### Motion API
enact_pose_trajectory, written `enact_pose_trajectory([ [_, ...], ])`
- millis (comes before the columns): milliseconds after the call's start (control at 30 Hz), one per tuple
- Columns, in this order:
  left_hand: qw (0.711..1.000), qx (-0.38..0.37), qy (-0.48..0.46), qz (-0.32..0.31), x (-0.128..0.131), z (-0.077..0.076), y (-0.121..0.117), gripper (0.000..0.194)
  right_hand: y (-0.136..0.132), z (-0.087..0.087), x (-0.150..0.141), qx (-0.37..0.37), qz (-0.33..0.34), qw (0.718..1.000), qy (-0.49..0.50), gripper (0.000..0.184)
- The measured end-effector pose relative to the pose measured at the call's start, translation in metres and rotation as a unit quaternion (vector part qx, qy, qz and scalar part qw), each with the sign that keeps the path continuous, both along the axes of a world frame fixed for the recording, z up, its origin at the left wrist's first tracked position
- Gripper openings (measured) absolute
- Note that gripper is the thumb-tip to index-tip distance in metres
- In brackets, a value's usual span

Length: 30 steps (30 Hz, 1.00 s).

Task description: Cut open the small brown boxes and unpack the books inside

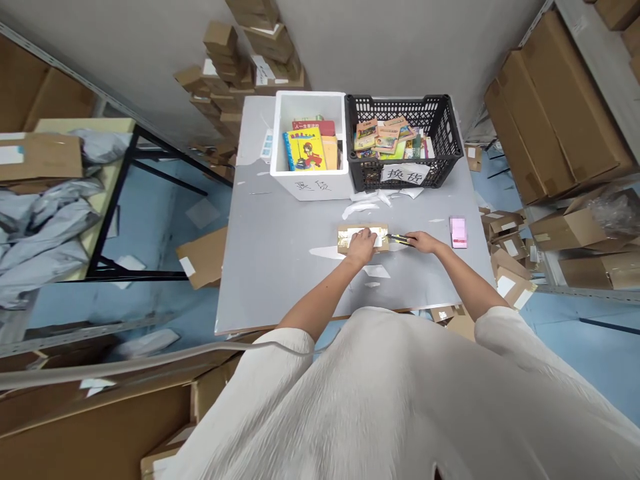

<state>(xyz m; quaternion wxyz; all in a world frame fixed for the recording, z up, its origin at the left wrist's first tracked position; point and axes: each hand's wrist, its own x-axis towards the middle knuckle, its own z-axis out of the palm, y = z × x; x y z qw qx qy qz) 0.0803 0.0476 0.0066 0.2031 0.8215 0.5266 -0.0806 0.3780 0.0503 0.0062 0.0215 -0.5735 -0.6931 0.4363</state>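
Quietly, a small, oblong cardboard box (345, 243) with a white label (381, 235) and shiny tape lay slightly right of the table's middle. The left hand (361, 247) pressed on its top, fingers bent; whether it gripped could not be told. The right hand (423, 242) was closed around a dark cutter (401, 240), its tip at the box's right end.

Gray bags (45, 227) lay at the far left, above a blue floor (160, 227). Along the far side of the gray table (270, 267), a white tub (310, 179) and a black crate (367, 177) stood side by side, both holding books. Paper scraps (376, 271) surrounded the box. Large cartons (560, 107) stood at the right.

Tabletop stretched widest from the box to the left edge; a narrower strip reached the near edge. A phone (458, 232) lay near the right edge, just beyond the right hand.
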Motion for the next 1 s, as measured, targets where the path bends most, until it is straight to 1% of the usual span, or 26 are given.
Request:
enact_pose_trajectory([
  [233, 1.000, 0.012, -0.006, -0.018, -0.001, -0.001, 0.000, 0.041, -0.014, -0.013, 0.011, -0.010, -0.034, 0.998, 0.049, 0.040],
  [367, 1.000, 0.015, 0.003, -0.024, -0.002, -0.001, 0.001, 0.041, -0.019, -0.016, 0.002, -0.003, -0.052, 0.996, 0.068, 0.043],
  [500, 0.999, 0.014, 0.010, -0.031, -0.001, 0.000, 0.001, 0.040, -0.020, -0.013, -0.010, -0.004, -0.058, 0.996, 0.069, 0.041],
  [633, 0.999, 0.020, 0.013, -0.033, -0.001, 0.001, -0.001, 0.039, -0.027, -0.010, -0.011, -0.005, -0.068, 0.995, 0.070, 0.040],
  [700, 0.999, 0.021, 0.016, -0.035, -0.001, 0.002, -0.002, 0.041, -0.033, -0.009, -0.007, 0.005, -0.092, 0.994, 0.063, 0.040],
  [767, 0.999, 0.020, 0.011, -0.037, -0.001, 0.004, -0.003, 0.047, -0.039, -0.008, -0.004, 0.018, -0.138, 0.989, 0.049, 0.041],
  [867, 0.999, 0.025, -0.014, -0.014, -0.001, 0.006, 0.001, 0.050, -0.046, -0.006, -0.001, 0.006, -0.195, 0.979, 0.058, 0.046],
  [933, 0.999, 0.032, -0.025, 0.010, 0.000, 0.007, 0.006, 0.051, -0.050, -0.004, -0.001, -0.011, -0.200, 0.976, 0.081, 0.050],
  [1000, 0.999, 0.038, -0.026, 0.024, 0.004, 0.006, 0.013, 0.058, -0.054, -0.001, -0.003, -0.007, -0.188, 0.979, 0.083, 0.053],
])
